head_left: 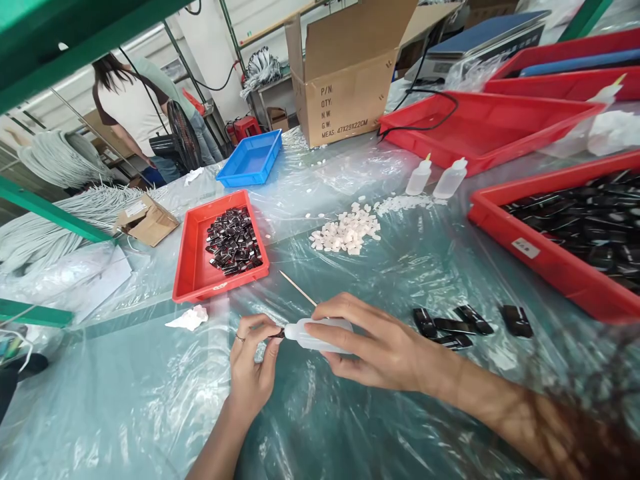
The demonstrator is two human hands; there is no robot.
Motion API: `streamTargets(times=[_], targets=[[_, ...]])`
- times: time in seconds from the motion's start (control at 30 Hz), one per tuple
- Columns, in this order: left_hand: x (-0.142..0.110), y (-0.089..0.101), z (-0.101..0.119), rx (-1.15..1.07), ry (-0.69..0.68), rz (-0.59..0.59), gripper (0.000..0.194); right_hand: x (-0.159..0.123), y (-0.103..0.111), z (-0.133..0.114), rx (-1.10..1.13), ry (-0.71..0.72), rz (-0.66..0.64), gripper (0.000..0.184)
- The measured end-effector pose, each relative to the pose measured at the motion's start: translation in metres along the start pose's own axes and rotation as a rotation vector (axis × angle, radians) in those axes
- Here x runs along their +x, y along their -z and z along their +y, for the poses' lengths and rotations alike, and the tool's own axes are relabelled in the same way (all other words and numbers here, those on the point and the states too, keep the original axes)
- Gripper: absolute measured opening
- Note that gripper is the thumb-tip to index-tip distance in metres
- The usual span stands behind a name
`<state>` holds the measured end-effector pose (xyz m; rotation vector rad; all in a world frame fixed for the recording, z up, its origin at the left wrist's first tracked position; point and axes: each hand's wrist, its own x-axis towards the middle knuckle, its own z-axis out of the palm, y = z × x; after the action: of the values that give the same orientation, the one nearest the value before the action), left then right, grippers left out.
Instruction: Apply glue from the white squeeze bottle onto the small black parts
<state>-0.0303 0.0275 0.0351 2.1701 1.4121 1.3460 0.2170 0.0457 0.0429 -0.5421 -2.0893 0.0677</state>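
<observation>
My right hand point(385, 343) is wrapped round a translucent white squeeze bottle point(320, 335), tipped on its side with the nozzle pointing left. In my left hand point(251, 363), finger and thumb pinch a small black part point(281, 333) against the nozzle tip; most of it is hidden by the fingers. A thin wooden stick point(299, 289) juts up and left from behind my right fingers; whether it is held or lies on the table, I cannot tell. Beyond the hands lies a pile of small white pieces point(347, 230). Several black plastic parts point(453, 327) lie right of my right hand.
A red tray point(187, 267) of small black parts stands at left, a blue tray point(250, 160) behind it. Another red tray point(543, 263) with black parts is at right. Two squeeze bottles point(419, 178) stand near a cardboard box point(345, 87). A person point(133, 107) stands beyond the table.
</observation>
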Motion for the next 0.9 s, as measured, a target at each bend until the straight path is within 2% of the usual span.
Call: streamTargets(times=[0.2,0.37,0.43,0.7,0.9], targets=[[0.001,0.000,0.000,-0.012,0.006,-0.016,0.010,0.000,-0.001,0.001,0.075,-0.062,0.027,0.045],[0.000,-0.001,0.000,-0.044,0.028,-0.007,0.008,0.002,0.002,0.014,0.315,-0.305,0.078,0.037],[-0.001,-0.001,0.000,-0.052,0.033,-0.004,0.007,0.002,0.004,0.018,0.342,-0.351,0.080,0.034],[0.001,0.001,0.001,-0.050,-0.022,-0.004,0.010,-0.001,-0.007,0.013,0.414,-0.255,0.040,0.042],[0.002,0.001,0.004,-0.039,-0.037,-0.035,0.011,-0.005,-0.007,0.008,0.263,-0.124,0.023,0.047]])
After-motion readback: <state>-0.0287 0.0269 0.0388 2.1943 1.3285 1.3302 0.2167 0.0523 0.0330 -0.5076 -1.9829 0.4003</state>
